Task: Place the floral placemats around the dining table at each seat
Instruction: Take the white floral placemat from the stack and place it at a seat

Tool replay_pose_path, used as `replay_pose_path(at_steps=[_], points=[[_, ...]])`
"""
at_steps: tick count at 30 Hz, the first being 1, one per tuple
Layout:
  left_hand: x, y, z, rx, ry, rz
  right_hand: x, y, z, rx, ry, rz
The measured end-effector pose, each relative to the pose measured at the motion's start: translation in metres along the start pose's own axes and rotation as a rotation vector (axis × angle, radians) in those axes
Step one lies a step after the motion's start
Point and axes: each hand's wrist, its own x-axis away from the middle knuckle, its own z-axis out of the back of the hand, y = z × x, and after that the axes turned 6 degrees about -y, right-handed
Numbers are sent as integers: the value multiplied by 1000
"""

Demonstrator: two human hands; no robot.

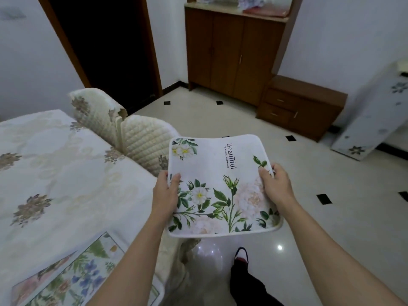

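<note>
A white floral placemat [218,180] printed with "Beautiful" hangs in the air in front of me, held flat over the floor just right of the dining table. My left hand [165,193] grips its left edge, thumb on top. On the right edge, my right hand [277,184] pinches the mat the same way. Another placemat [72,277] with blue and pink flowers lies on the table at the near left corner. The dining table [61,164] wears a cream tablecloth with brown flower motifs.
Two chairs with quilted cream covers [132,133] stand at the table's right side, just beyond the held mat. A wooden cabinet [234,51] and low drawer unit [302,107] line the far wall. A flowered panel [373,115] leans at right. My foot [241,256] is on the tiled floor.
</note>
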Motion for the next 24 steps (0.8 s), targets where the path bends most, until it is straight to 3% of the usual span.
replay_pose_path(at_steps=[7,24], points=[[-62,18,-47,-21,-23,6,-75,8,15,-40,8,-6],[-261,97,-204,-28,45,94,-362,-11,71,-7,-114,-1]])
